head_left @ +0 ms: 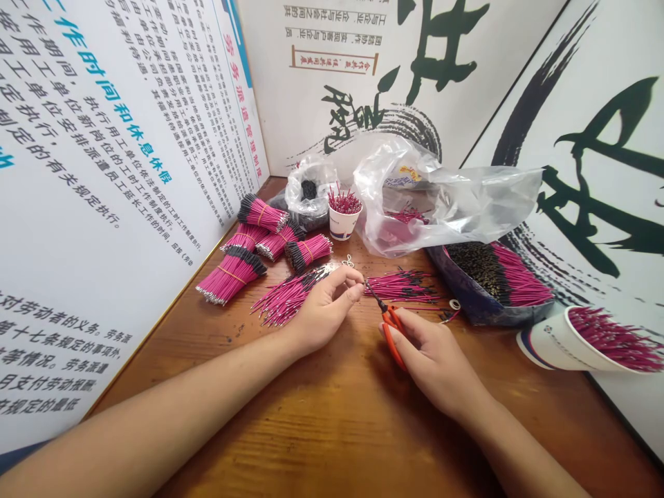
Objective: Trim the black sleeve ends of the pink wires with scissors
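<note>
My right hand grips orange-handled pliers or snips, whose dark narrow tip points up and left towards my other hand. Thumb and forefinger of my left hand are pinched together close to that tip; what lies between them is too small to make out. Under and beside the left hand lies a loose pile of pink wires with dark and silvery ends. Just beyond the tool, more pink wires with black ends are spread on the wooden table.
Banded bundles of pink wires are stacked at left. A paper cup of wires stands behind, beside a bag of black pieces and a clear plastic bag. At right are a dark bag of wires and a tilted cup. Printed panels enclose the table.
</note>
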Tool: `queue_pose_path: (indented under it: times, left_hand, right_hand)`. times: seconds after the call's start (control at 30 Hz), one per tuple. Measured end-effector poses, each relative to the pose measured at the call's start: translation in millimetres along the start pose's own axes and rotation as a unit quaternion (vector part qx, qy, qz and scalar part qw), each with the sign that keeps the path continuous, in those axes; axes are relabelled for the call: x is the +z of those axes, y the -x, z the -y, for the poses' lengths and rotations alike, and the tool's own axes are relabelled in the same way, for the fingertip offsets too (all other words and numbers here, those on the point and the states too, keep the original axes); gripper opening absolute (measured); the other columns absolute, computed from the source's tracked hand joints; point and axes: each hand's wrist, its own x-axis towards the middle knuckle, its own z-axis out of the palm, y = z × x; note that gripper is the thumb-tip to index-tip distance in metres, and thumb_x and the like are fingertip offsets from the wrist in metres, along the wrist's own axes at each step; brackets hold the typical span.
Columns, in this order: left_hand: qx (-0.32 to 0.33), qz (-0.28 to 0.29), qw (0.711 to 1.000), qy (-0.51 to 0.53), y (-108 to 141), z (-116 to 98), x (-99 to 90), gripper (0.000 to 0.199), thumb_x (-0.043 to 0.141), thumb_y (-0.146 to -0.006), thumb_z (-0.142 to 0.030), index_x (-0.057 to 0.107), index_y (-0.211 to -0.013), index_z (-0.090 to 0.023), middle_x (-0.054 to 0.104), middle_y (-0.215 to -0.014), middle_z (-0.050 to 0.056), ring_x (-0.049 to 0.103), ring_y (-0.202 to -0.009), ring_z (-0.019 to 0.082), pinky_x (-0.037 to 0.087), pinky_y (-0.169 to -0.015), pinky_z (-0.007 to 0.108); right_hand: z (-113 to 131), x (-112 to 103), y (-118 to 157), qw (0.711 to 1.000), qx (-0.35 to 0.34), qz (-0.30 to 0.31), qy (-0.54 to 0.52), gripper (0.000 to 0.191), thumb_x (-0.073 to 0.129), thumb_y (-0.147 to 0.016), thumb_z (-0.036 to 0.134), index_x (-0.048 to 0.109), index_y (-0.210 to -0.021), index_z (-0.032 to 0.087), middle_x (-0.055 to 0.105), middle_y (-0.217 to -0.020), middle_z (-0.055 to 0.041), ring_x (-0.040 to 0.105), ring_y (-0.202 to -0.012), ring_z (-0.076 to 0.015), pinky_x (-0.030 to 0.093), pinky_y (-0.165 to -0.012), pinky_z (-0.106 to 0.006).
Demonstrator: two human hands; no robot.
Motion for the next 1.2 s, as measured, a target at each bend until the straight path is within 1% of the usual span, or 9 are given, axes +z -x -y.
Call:
queue_pose_path:
  times: [0.27,0.4,0.53,0.73,0.83,0.97,1.07,1.13,1.2]
  left_hand:
    - [0.005,0.007,1.000,0.002,-0.3,2.5,-0.4,0.018,0.053,-0.093,-0.035,0.054,-0.090,-0.018,0.051,-0.079,-0.002,0.043,-0.061,0.008,0.035,-0.058,0.022]
    - [-0.006,0.014,1.000,0.010,0.0,2.7,-0.3,0.018,0.053,-0.093,-0.036,0.052,-0.090,-0.018,0.050,-0.079,-0.002,0.044,-0.060,0.008,0.036,-0.055,0.021]
    - [-0.006,0.016,1.000,0.007,-0.1,2.2,-0.5,0.017,0.052,-0.093,-0.034,0.052,-0.089,-0.018,0.050,-0.079,-0.002,0.043,-0.058,0.008,0.035,-0.052,0.021]
    - [0.004,0.016,1.000,-0.012,0.2,1.4,-1.3,0.016,0.048,-0.094,-0.031,0.055,-0.093,-0.017,0.050,-0.078,-0.002,0.041,-0.060,0.008,0.035,-0.057,0.022]
    - [0.011,0.017,1.000,-0.016,0.6,2.4,-1.2,0.015,0.047,-0.095,-0.029,0.055,-0.092,-0.017,0.050,-0.078,-0.002,0.042,-0.061,0.008,0.035,-0.058,0.022]
    - [0.012,0.015,1.000,-0.022,0.3,2.1,-1.0,0.016,0.046,-0.095,-0.029,0.056,-0.092,-0.017,0.050,-0.077,-0.001,0.044,-0.064,0.010,0.038,-0.061,0.023]
    - [0.018,0.016,0.999,-0.035,0.5,-0.7,-0.9,0.016,0.045,-0.095,-0.028,0.057,-0.090,-0.017,0.051,-0.075,-0.001,0.048,-0.069,0.012,0.041,-0.068,0.025]
    - [0.035,0.032,0.997,-0.065,2.1,-3.2,-0.2,0.016,0.046,-0.095,-0.025,0.057,-0.088,-0.017,0.054,-0.077,0.000,0.052,-0.075,0.013,0.044,-0.074,0.026]
    - [0.066,0.077,0.988,-0.115,5.2,-5.4,1.5,0.016,0.047,-0.095,-0.024,0.059,-0.087,-0.017,0.059,-0.083,0.002,0.055,-0.081,0.015,0.045,-0.080,0.029]
  right_hand:
    - [-1.9,5.9,0.2,0.998,0.009,0.019,-0.059,0.033,0.043,-0.099,0.040,0.046,-0.073,0.020,0.045,-0.065,0.0046,0.041,-0.061,-0.0115,0.031,-0.056,-0.023]
    - [-2.8,8.8,0.7,0.997,0.005,-0.006,-0.071,0.035,0.042,-0.100,0.041,0.046,-0.073,0.020,0.043,-0.066,0.0044,0.040,-0.062,-0.0113,0.031,-0.057,-0.022]
    - [-3.9,6.9,0.4,0.997,0.019,-0.021,-0.075,0.034,0.042,-0.100,0.044,0.049,-0.077,0.020,0.042,-0.067,0.0041,0.038,-0.063,-0.0117,0.031,-0.057,-0.023]
    - [-3.5,4.0,-0.5,0.998,0.017,-0.020,-0.054,0.033,0.043,-0.099,0.044,0.048,-0.077,0.020,0.043,-0.068,0.0039,0.039,-0.063,-0.0122,0.031,-0.058,-0.024]
    - [-3.8,4.0,-0.9,0.998,0.014,-0.021,-0.049,0.033,0.042,-0.099,0.043,0.047,-0.076,0.020,0.043,-0.067,0.0040,0.040,-0.063,-0.0121,0.031,-0.058,-0.024]
    - [-5.3,4.8,-0.5,0.999,0.010,-0.025,-0.047,0.032,0.044,-0.098,0.041,0.047,-0.075,0.020,0.044,-0.067,0.0041,0.040,-0.062,-0.0119,0.032,-0.057,-0.024]
    - [-3.9,5.4,-0.3,0.998,0.007,-0.032,-0.060,0.029,0.048,-0.097,0.038,0.048,-0.074,0.021,0.044,-0.065,0.0042,0.041,-0.060,-0.0117,0.032,-0.056,-0.023]
    - [-0.5,5.2,-0.3,0.994,0.003,-0.059,-0.096,0.025,0.052,-0.094,0.037,0.051,-0.075,0.020,0.048,-0.065,0.0035,0.045,-0.061,-0.0122,0.035,-0.056,-0.023]
    - [4.1,4.4,-0.2,0.983,0.002,-0.097,-0.154,0.020,0.059,-0.090,0.036,0.056,-0.078,0.020,0.053,-0.070,0.0021,0.048,-0.062,-0.0125,0.038,-0.056,-0.022]
